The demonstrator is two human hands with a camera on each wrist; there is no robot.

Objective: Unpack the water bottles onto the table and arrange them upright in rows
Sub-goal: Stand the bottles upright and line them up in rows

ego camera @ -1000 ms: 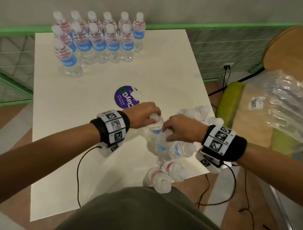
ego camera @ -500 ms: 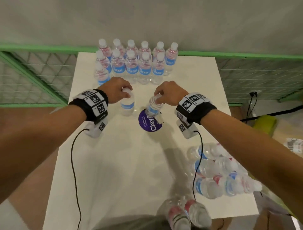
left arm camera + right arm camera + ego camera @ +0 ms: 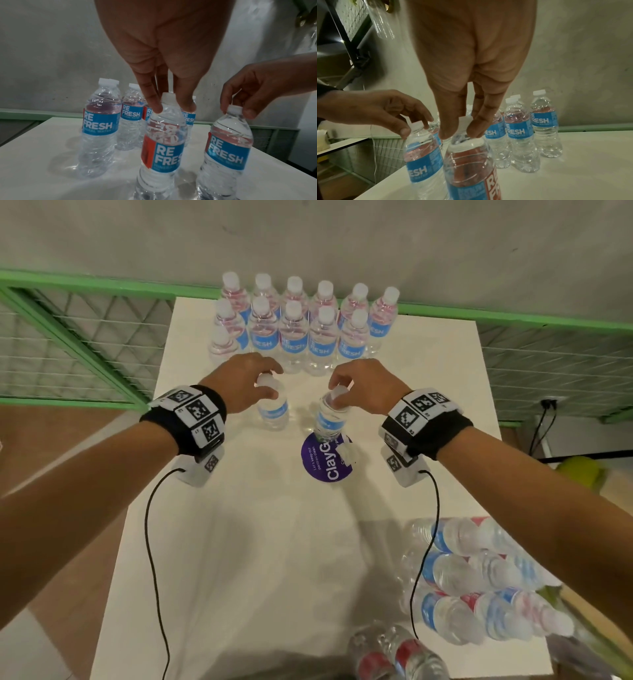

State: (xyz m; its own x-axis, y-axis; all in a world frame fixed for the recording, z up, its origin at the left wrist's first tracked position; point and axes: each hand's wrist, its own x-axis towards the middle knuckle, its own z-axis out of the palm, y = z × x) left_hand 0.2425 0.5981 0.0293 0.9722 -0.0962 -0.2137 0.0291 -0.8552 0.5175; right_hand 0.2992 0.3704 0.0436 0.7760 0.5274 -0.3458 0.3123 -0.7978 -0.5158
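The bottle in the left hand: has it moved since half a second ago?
Yes. The bottle in the left hand has gone farther along the table, toward the upright rows, away from the purple sticker.

both arms outstretched, left hand (image 3: 239,381) and right hand (image 3: 368,386) palm-down, fingertips pinched together

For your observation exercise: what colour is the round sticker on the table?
Purple with white lettering; the round sticker on the table shows best in the head view.
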